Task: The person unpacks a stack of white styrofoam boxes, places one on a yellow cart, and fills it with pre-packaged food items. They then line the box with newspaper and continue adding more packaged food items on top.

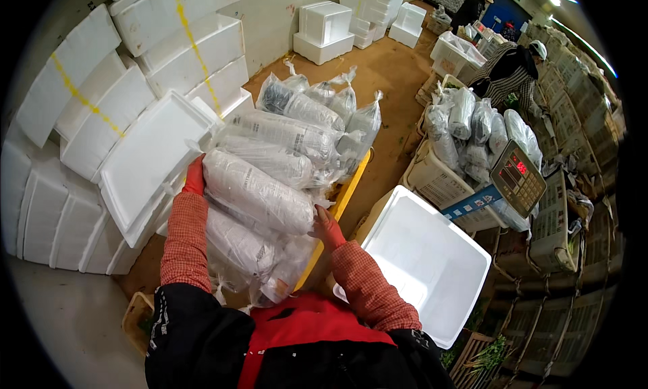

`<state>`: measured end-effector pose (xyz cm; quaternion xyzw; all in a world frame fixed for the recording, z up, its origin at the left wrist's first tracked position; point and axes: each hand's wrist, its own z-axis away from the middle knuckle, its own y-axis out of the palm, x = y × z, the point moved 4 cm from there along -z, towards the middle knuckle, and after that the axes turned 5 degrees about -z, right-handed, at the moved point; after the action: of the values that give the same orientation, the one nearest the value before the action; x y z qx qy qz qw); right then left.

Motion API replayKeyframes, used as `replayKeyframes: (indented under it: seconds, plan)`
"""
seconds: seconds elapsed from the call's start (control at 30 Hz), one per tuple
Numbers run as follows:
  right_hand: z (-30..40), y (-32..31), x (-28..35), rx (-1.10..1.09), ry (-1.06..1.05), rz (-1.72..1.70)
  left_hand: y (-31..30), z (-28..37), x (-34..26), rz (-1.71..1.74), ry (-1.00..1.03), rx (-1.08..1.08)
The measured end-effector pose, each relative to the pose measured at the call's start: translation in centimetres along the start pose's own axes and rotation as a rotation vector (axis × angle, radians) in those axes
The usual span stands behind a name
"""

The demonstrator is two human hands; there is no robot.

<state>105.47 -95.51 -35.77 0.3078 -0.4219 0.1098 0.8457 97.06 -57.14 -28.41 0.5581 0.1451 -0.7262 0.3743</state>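
A long paper-wrapped bundle in a clear plastic bag (259,192) lies on top of a pile of similar bagged bundles (286,135). At its left end is my left hand (194,175), in a red glove. My right hand (326,226), also red-gloved, touches the bundle's right end with curled fingers. The two hands span the bundle's length. The pile rests on a cart or platform with a yellow edge (360,175). To the right stands an open white foam box (430,252), with nothing visible inside.
White foam boxes (187,44) are stacked at the left, with a foam lid (154,158) leaning there. Right are a crate of bagged bundles (440,179), a digital scale display (517,179) and stacked crates. A person (506,75) bends over farther back; others stand beyond.
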Motion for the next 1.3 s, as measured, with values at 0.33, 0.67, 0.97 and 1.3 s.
replayKeyframes:
  seconds: [0.33,0.67,0.97,1.3]
  plan:
    - [-1.2,1.8,-0.8,0.191,-0.412,0.215,2.0,3.4,-2.0,0.044,-0.005,-0.047]
    - [9.0,-7.6,0.2,0.097,-0.108,-0.792,13.5,19.4,-3.9,-0.159,0.372,0.113]
    - [27.6,-27.1,-0.1,-0.409,-0.26,-0.894,30.4,26.2,10.3,-0.233,0.24,0.531]
    - [34.6,-42.0,-4.9,-0.611,-0.046,-0.848,38.2,30.8,27.8,-0.039,-0.142,0.491]
